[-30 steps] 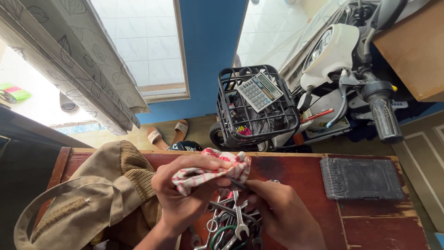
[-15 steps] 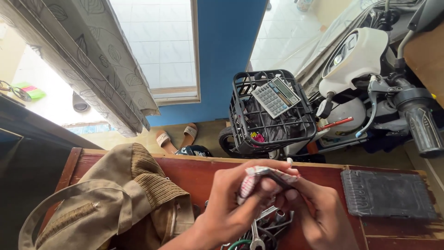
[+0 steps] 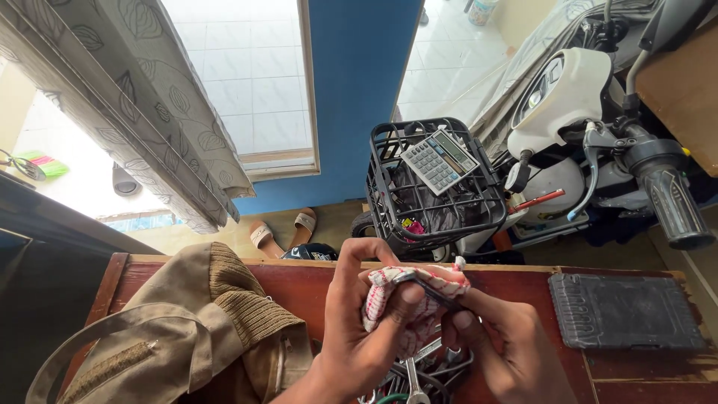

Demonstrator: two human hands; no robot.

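My left hand (image 3: pixel 359 329) grips a red-and-white checked cloth (image 3: pixel 404 303) bunched around a slim dark metal tool (image 3: pixel 437 295). The thumb presses the cloth onto the tool. My right hand (image 3: pixel 505 348) holds the tool's other end from the right, fingers curled under it. Both hands hover over a pile of metal spanners and wrenches (image 3: pixel 419 374) lying on the reddish-brown wooden table (image 3: pixel 299 288).
A tan canvas bag (image 3: pixel 187 337) lies at the table's left. A dark grey plastic tool case (image 3: pixel 624 310) sits at the right. Beyond the table stands a scooter (image 3: pixel 583 127) with a black wire basket (image 3: pixel 434 194) holding a calculator (image 3: pixel 440 158). Sandals (image 3: pixel 284 228) lie on the floor.
The hands lifted the cloth and tool up off the spanner pile, and the cloth now wraps the tool more tightly. My view tilted slightly.
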